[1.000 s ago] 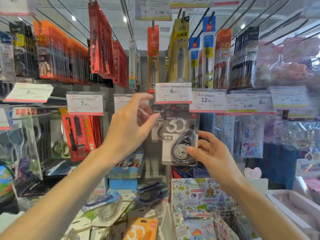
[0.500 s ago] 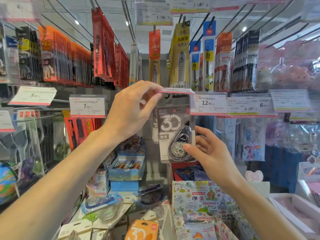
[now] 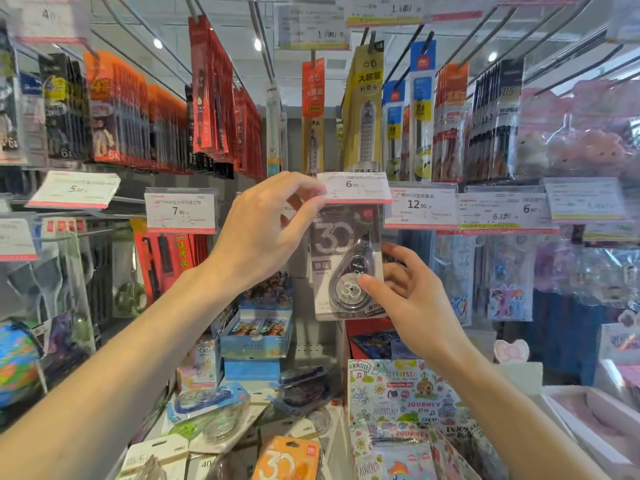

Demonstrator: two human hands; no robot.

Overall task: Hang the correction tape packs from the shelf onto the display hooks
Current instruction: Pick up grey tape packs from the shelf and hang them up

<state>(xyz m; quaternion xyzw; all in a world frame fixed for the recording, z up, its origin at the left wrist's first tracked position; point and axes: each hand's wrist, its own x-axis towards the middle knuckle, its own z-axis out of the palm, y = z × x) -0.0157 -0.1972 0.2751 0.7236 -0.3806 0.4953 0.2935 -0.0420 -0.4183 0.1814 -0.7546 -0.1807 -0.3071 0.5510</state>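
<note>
You are facing a display wall crowded with hanging stationery packs [image 3: 214,98] and price tags, with a shelf [image 3: 242,427] of loose correction tape packs lying below. Your left hand [image 3: 263,233] is reaching up and pinching the left edge of the 6.00 price tag [image 3: 353,187] between thumb and fingertips, tilting it upward. Your right hand [image 3: 408,292] is gripping the grey correction tape pack [image 3: 343,258] just beneath that tag, thumb pressing on the clear blister, fingers behind the card. The pack is standing upright; its top is sitting behind the tag, so you cannot tell whether it is on the hook.
</note>
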